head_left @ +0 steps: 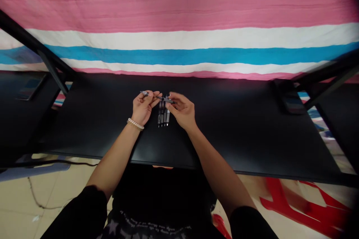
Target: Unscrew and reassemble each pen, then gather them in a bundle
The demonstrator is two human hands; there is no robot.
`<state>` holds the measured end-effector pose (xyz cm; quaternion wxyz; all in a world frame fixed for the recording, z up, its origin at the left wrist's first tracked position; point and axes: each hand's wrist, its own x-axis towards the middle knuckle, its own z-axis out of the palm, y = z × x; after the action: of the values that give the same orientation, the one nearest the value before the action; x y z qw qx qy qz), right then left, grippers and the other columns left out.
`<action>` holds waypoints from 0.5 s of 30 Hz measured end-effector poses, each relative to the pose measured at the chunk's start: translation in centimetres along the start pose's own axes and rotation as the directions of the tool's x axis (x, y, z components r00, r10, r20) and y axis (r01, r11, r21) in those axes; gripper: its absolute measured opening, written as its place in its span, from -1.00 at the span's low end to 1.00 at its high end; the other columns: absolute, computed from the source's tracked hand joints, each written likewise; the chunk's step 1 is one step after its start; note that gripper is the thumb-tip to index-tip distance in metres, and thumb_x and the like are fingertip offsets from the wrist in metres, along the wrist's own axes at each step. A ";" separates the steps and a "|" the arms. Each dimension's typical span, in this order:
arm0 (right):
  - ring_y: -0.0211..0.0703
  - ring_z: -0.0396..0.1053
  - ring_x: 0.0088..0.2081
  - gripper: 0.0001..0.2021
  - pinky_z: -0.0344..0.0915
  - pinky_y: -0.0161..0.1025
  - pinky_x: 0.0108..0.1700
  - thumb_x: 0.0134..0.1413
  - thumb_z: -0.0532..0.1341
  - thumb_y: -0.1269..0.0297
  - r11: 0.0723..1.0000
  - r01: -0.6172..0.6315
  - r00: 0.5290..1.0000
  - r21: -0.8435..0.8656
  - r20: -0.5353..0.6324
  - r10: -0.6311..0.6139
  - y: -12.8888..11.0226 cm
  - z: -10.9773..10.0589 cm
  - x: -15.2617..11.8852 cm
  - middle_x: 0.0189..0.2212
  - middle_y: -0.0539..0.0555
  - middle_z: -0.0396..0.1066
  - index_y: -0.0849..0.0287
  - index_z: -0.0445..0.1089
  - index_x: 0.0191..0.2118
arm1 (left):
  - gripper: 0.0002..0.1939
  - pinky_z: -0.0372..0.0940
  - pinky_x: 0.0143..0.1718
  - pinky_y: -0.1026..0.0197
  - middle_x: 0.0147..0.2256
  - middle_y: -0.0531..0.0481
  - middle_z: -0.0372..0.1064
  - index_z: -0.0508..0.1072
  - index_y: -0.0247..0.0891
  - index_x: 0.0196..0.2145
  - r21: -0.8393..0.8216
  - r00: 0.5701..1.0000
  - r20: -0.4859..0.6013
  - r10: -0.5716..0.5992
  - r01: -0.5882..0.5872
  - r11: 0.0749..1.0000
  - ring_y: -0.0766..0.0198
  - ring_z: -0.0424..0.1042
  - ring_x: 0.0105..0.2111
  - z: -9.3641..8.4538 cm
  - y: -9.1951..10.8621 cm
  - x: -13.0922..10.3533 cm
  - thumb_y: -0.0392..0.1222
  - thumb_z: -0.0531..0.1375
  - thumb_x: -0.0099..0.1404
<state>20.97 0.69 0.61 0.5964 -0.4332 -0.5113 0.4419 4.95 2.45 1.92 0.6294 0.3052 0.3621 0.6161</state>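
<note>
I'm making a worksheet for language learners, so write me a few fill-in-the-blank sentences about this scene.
The pens lie on a table coloured ____.
The bracelet is on the person's ____ wrist.
The cloth beyond the table is patterned with ____.
The plastic stool on the floor is coloured ____.
Missing words: black; left; stripes; red.

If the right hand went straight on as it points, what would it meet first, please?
The right hand would probably meet the left hand first, though depth over the pens is unclear.
</note>
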 end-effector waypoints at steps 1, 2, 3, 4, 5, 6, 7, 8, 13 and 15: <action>-0.19 0.51 -0.35 -0.69 0.52 -0.19 -0.28 0.01 0.43 -0.04 0.999 -0.031 0.999 0.020 0.008 0.031 0.0 0.0 0.0 -0.33 0.03 0.53 0.04 0.58 -0.22 | -0.67 0.45 0.08 0.01 -0.22 -0.06 0.61 0.47 -0.26 -0.28 -0.015 1.000 -0.004 -0.007 0.007 1.000 0.15 0.62 -0.14 0.1 0.0 -0.1 -0.08 0.48 0.13; -0.22 0.47 -0.43 -0.70 0.50 -0.21 -0.33 0.05 0.40 -0.05 0.998 -0.055 0.998 0.032 0.008 0.055 0.1 0.1 0.0 -0.41 0.01 0.50 0.05 0.58 -0.21 | -0.67 0.46 0.06 0.02 -0.23 -0.06 0.62 0.48 -0.26 -0.29 -0.029 1.000 -0.007 -0.012 0.012 0.999 0.15 0.63 -0.15 0.2 0.0 -0.1 -0.09 0.49 0.12; -0.24 0.46 -0.45 -0.71 0.50 -0.21 -0.34 0.07 0.40 -0.05 0.998 -0.054 0.999 0.034 0.006 0.054 0.1 0.1 -0.1 -0.43 0.00 0.49 0.06 0.58 -0.26 | -0.69 0.46 0.05 0.04 -0.23 -0.06 0.62 0.49 -0.26 -0.29 -0.042 1.000 -0.007 -0.017 0.017 0.999 0.15 0.63 -0.16 0.2 0.0 -0.1 -0.11 0.49 0.12; -0.22 0.48 -0.41 -0.72 0.52 -0.20 -0.29 0.05 0.41 -0.04 0.999 -0.030 1.000 0.034 0.002 0.030 0.1 0.2 -0.1 -0.39 0.02 0.50 0.07 0.58 -0.31 | -0.71 0.46 0.05 0.04 -0.23 -0.06 0.62 0.49 -0.26 -0.30 -0.051 1.000 -0.010 -0.020 0.019 0.999 0.16 0.63 -0.16 0.2 0.1 -0.1 -0.12 0.48 0.13; -0.19 0.52 -0.32 -0.73 0.53 -0.18 -0.21 0.00 0.45 -0.03 0.999 0.005 1.000 0.037 -0.006 -0.005 0.1 0.2 -0.1 -0.30 0.05 0.52 0.07 0.58 -0.35 | -0.73 0.46 0.05 0.04 -0.24 -0.06 0.62 0.50 -0.26 -0.30 -0.056 1.000 -0.014 -0.020 0.020 0.998 0.16 0.63 -0.16 0.2 0.1 0.0 -0.14 0.47 0.15; -0.16 0.53 -0.23 -0.73 0.54 -0.16 -0.13 -0.05 0.48 -0.01 0.998 0.027 1.000 0.048 -0.012 -0.027 0.1 0.2 -0.1 -0.21 0.06 0.53 0.06 0.59 -0.33 | -0.75 0.45 0.06 0.04 -0.24 -0.07 0.62 0.50 -0.26 -0.30 -0.058 1.000 -0.019 -0.022 0.021 0.998 0.16 0.63 -0.16 0.2 0.1 0.0 -0.15 0.46 0.17; -0.14 0.54 -0.21 -0.71 0.54 -0.14 -0.11 -0.05 0.48 -0.02 0.998 0.021 1.000 0.064 -0.011 -0.020 0.1 0.2 0.0 -0.18 0.06 0.54 0.04 0.59 -0.29 | -0.77 0.45 0.07 0.03 -0.23 -0.07 0.61 0.50 -0.27 -0.30 -0.058 0.999 -0.022 -0.026 0.024 0.998 0.16 0.63 -0.15 0.1 0.2 0.1 -0.16 0.45 0.18; -0.15 0.54 -0.25 -0.70 0.55 -0.13 -0.15 -0.01 0.45 -0.04 0.997 -0.014 1.000 0.075 -0.002 0.014 0.1 0.2 0.0 -0.22 0.06 0.54 0.03 0.59 -0.24 | -0.78 0.45 0.08 0.02 -0.23 -0.08 0.61 0.50 -0.27 -0.30 -0.056 0.999 -0.020 -0.029 0.028 0.998 0.15 0.63 -0.15 0.0 0.3 0.1 -0.17 0.45 0.18; -0.13 0.55 -0.25 -0.72 0.56 -0.12 -0.15 -0.03 0.46 -0.02 0.998 -0.017 1.000 0.067 -0.002 0.017 0.1 0.2 -0.1 -0.26 0.06 0.56 0.06 0.58 -0.29 | -0.75 0.48 0.00 0.10 -0.23 -0.07 0.62 0.51 -0.28 -0.30 -0.070 1.000 0.000 -0.021 0.021 0.997 0.15 0.63 -0.15 0.0 0.5 0.0 -0.16 0.47 0.15; -0.12 0.56 -0.20 -0.67 0.56 -0.13 -0.13 -0.07 0.48 0.00 0.997 -0.009 1.000 0.072 -0.013 0.010 0.2 0.4 -0.2 -0.20 0.07 0.57 0.04 0.59 -0.21 | -0.74 0.49 -0.02 0.12 -0.24 -0.06 0.62 0.52 -0.28 -0.30 -0.078 1.000 0.003 -0.019 0.019 0.997 0.15 0.63 -0.15 0.0 0.5 0.0 -0.16 0.48 0.13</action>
<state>20.57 0.59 0.46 0.6128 -0.4169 -0.4889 0.4601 4.68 2.44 2.36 0.6469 0.2777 0.3401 0.6234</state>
